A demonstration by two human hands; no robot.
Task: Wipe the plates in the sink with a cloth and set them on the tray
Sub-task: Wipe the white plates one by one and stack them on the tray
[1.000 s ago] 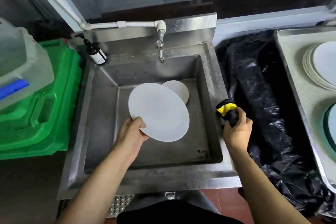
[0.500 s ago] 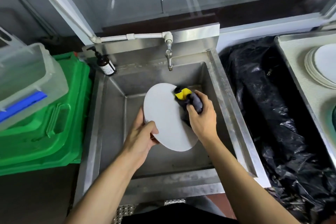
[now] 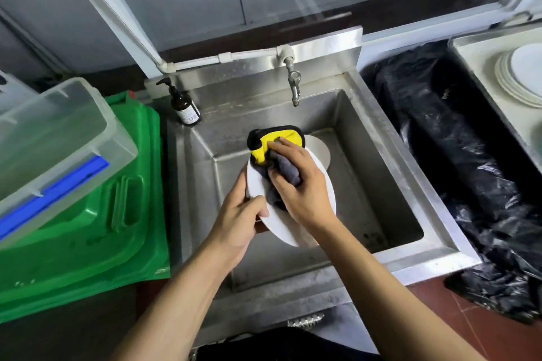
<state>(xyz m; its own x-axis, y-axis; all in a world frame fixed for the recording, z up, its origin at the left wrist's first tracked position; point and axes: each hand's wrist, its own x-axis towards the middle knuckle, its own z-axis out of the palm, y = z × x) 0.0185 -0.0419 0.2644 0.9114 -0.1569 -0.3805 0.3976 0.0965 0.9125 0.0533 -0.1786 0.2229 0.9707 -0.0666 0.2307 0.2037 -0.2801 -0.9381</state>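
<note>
I hold a white plate [image 3: 325,184] tilted above the steel sink [image 3: 378,155]. My left hand [image 3: 240,214] grips its left rim, thumb on the face. My right hand [image 3: 299,184] grips a yellow, black and grey cloth [image 3: 278,138] and presses it against the plate's face, covering most of it. A second white plate [image 3: 321,149] lies on the sink floor behind, mostly hidden. At the far right a pale tray [image 3: 481,67] carries a stack of white plates [image 3: 522,79].
A tap [image 3: 294,82] hangs over the sink's back edge, and a brown pump bottle [image 3: 184,105] stands at its back left corner. A green bin [image 3: 82,214] with a clear plastic box [image 3: 50,138] on it is at the left. A black bag [image 3: 457,161] lies between sink and tray.
My right hand brought the cloth from the sink's right rim onto the plate and has slid it across to the upper left. The plate is tilted more steeply.
</note>
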